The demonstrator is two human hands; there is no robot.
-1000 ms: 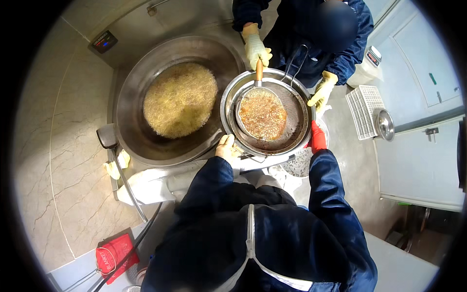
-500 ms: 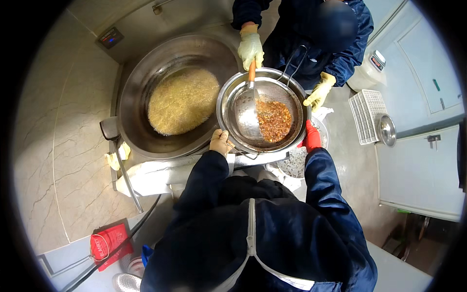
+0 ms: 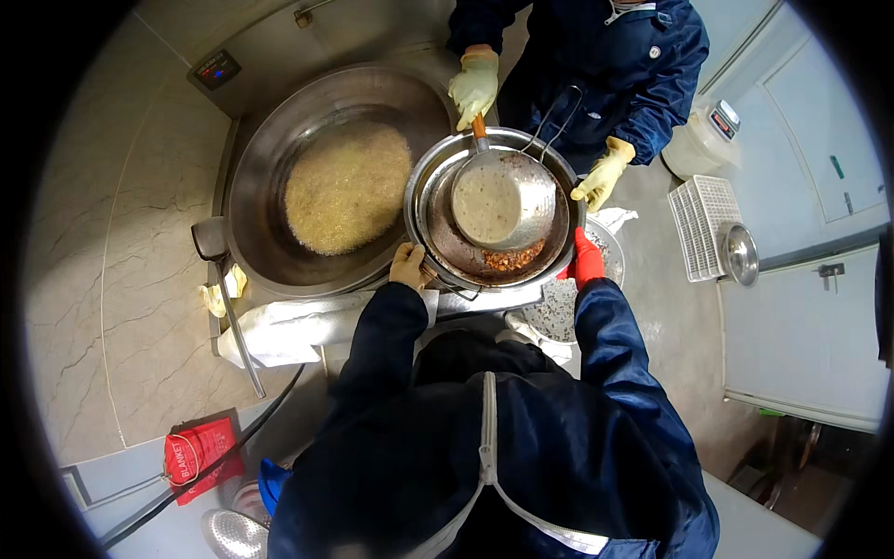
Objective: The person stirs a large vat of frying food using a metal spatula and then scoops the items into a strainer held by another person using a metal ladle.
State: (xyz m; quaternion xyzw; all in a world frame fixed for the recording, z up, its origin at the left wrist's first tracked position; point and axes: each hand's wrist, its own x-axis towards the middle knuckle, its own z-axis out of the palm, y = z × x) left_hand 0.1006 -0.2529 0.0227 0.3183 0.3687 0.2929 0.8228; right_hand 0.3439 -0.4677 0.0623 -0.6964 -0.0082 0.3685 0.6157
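A wide metal bowl (image 3: pixel 582 207) with a strainer (image 3: pixel 438 226) set inside it is held between my hands. My left hand (image 3: pixel 408 267), in a pale glove, is closed on the bowl's near-left rim beside the strainer's wire handle. In a red glove, my right hand (image 3: pixel 589 261) grips the right rim. A co-worker's gloved hand (image 3: pixel 474 88) holds a wooden-handled metal scoop (image 3: pixel 503 200) over the strainer. Reddish-brown fried bits (image 3: pixel 514 256) show below the scoop; it hides the rest. The co-worker's other hand (image 3: pixel 603 177) touches the far-right rim.
Left of the bowl is a large wok (image 3: pixel 261 186) of bubbling yellowish oil (image 3: pixel 349 186). A long-handled ladle (image 3: pixel 212 239) leans at its left. A container with dark-flecked contents (image 3: pixel 556 312) stands below right. A white crate (image 3: pixel 703 224) and steel bowl (image 3: pixel 740 253) are farther right.
The scoop has turned and moved right over the strainer, covering most of the fried bits. The bowl and both my hands have shifted slightly left. The co-worker leans farther back.
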